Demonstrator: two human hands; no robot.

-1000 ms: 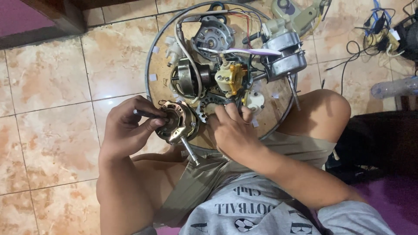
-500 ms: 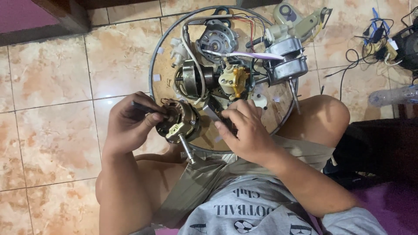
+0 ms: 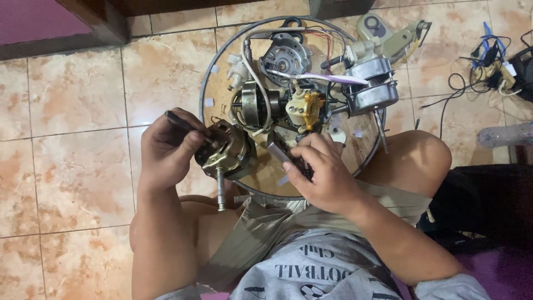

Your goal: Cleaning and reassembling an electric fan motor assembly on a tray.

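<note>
Left hand (image 3: 166, 147) gripping brass motor (image 3: 225, 155), right hand (image 3: 322, 175) pinching grey flat part (image 3: 279, 153)

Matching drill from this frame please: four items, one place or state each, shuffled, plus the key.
1. left hand
2. right hand
3. yellow gear part
4. tangle of cables

a. on the tiled floor, outside the round tray
b. grips the brass-coloured motor, shaft pointing toward the person
c. among the motor parts in the middle of the tray
d. rests on the tray's near edge, fingers on a small dark part

Pairs: 1-b, 2-d, 3-c, 4-a
</note>
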